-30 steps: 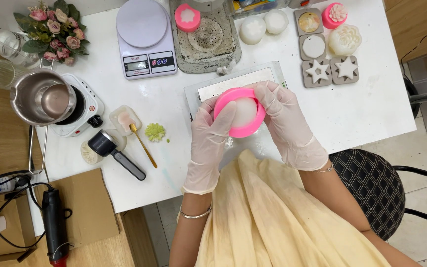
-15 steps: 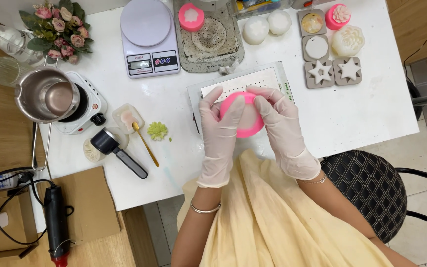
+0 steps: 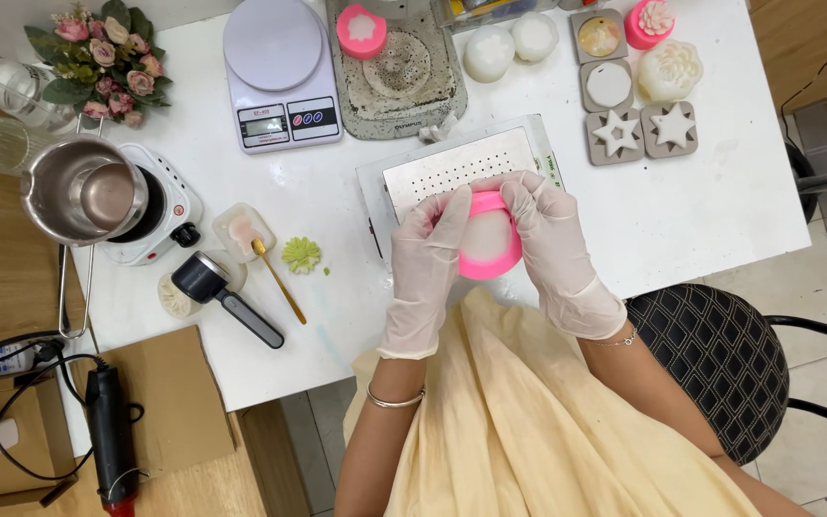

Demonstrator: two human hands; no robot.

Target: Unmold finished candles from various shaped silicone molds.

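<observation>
Both my hands wear thin white gloves and grip a round pink silicone mould (image 3: 486,251) with a white filling showing inside. My left hand (image 3: 427,260) clasps its left side, fingers curled over the rim. My right hand (image 3: 555,247) clasps the right side, fingertips pressing the top rim. The mould is held just above the near edge of a perforated metal plate (image 3: 452,168) on the white table (image 3: 720,211).
A digital scale (image 3: 275,72), a grey tray (image 3: 404,91) with a pink mould (image 3: 361,29), white round pieces, star moulds (image 3: 643,132), a metal pot (image 3: 83,191) on a small hotplate, a green flower piece (image 3: 301,255), a gold spoon, a black-handled tool (image 3: 227,299), a black chair (image 3: 710,364).
My hands have shifted the pink mould slightly, and the fingers have curled further over its rim, squeezing the sides. The table things have stayed in place.
</observation>
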